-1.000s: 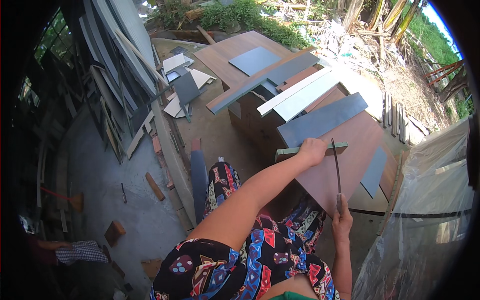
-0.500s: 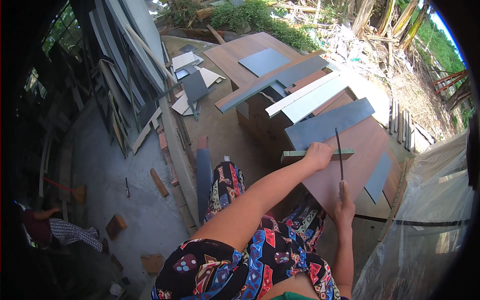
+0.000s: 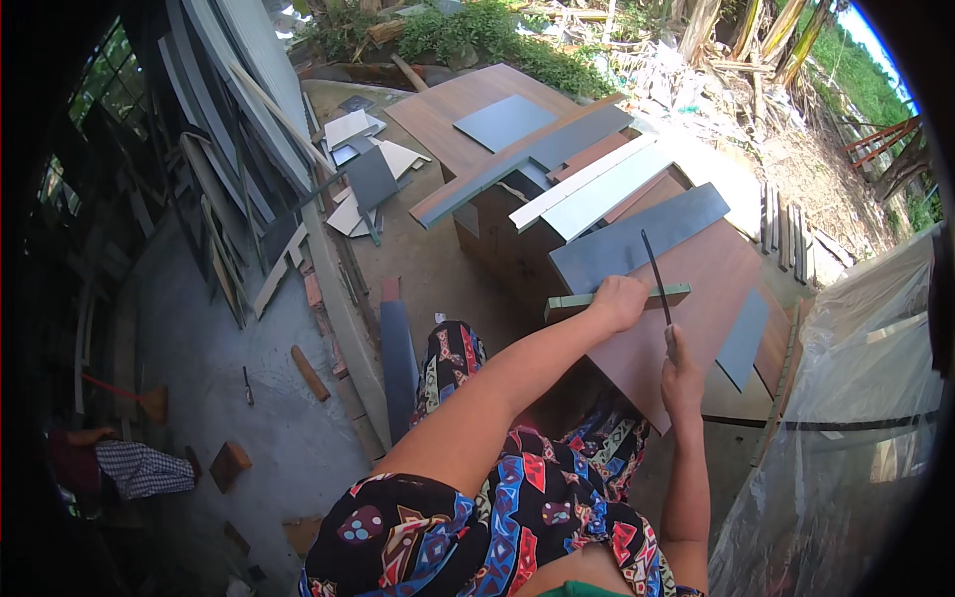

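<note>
Strip (image 3: pixel 569 305) juts either side of left hand (image 3: pixel 621 301), clamped on it, middle hidden; right hand (image 3: pixel 682 376) closed round tool (image 3: pixel 656 271), its near end partly covered. Strip-tool contact: I can't tell.

No text, label, brand, number or sign could be read anywhere in view at the moment captured.
</note>
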{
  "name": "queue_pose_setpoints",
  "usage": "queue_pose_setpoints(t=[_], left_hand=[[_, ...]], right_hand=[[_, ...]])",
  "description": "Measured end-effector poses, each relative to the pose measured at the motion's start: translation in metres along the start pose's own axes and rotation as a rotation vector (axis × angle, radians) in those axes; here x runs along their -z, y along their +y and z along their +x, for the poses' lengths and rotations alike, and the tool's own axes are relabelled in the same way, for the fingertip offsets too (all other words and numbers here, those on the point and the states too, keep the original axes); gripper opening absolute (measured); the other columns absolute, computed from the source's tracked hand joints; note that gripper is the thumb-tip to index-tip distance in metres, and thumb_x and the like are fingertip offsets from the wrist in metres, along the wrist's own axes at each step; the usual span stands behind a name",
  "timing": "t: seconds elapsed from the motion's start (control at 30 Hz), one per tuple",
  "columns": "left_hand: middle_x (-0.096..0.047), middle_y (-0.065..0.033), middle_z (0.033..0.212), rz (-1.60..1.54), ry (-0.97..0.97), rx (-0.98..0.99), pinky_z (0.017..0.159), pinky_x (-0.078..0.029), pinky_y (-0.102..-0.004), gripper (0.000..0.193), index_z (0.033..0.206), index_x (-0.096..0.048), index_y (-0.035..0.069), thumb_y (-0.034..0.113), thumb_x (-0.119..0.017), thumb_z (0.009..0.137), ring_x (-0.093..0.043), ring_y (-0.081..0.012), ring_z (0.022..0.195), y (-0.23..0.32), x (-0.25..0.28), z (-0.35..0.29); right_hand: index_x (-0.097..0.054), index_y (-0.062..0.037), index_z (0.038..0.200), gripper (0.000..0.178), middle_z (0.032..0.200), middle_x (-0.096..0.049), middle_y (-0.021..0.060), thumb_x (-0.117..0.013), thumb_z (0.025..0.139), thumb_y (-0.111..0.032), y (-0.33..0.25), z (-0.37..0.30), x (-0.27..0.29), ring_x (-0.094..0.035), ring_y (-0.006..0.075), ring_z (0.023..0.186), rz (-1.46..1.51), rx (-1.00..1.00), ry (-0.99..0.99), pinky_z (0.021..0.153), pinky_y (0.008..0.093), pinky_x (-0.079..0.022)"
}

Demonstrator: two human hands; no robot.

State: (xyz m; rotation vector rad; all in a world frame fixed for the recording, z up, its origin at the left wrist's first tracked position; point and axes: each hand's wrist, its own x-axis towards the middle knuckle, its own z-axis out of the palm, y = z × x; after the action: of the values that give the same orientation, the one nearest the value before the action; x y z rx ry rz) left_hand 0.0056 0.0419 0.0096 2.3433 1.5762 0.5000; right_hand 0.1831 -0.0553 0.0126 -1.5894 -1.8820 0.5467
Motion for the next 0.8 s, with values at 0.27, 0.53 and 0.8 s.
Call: queue_pose_setpoints(t=[0.27,0.53,0.8], left_hand=[[-0.065,-0.0192,0.091,0.024,0.005,0.017,0.077,-0.051,-0.0438,0.027,0.097,-0.055,0.0,0.021,-0.064,0.082,-0.064,-0.0352,0.089,0.004,-0.001,-0.004],[-0.065,-0.0189,0.091,-0.012,-0.028,0.014,0.077,-0.051,-0.0436,0.026,0.097,-0.055,0.001,0.021,-0.064,0.082,-0.064,-0.0352,0.089,0.001,0.003,0.001],[-0.065,-0.0193,0.089,0.021,-0.025,0.026,0.076,-0.05,-0.0442,0.026,0.097,-0.055,0.0,0.02,-0.064,0.082,-0.064,-0.0355,0.088,-0.002,-0.002,0.002]], right_hand=[[-0.043,-0.0101,0.137,0.057,0.122,-0.058,0.0205,-0.045,0.082,0.006,0.001,0.031,-0.017,-0.057,0.0313,0.114,0.12,0.039,0.003,0.093,0.0369,-0.046],[-0.045,-0.0067,0.135,0.054,0.127,-0.055,0.0199,-0.045,0.083,0.008,0.025,-0.1,0.014,-0.055,0.0301,0.117,0.11,0.006,0.045,0.096,0.0345,-0.045],[-0.045,-0.0076,0.135,0.056,0.125,-0.056,0.0196,-0.046,0.081,0.008,-0.001,-0.027,0.01,-0.056,0.0303,0.116,0.115,0.028,0.017,0.093,0.0362,-0.047]])
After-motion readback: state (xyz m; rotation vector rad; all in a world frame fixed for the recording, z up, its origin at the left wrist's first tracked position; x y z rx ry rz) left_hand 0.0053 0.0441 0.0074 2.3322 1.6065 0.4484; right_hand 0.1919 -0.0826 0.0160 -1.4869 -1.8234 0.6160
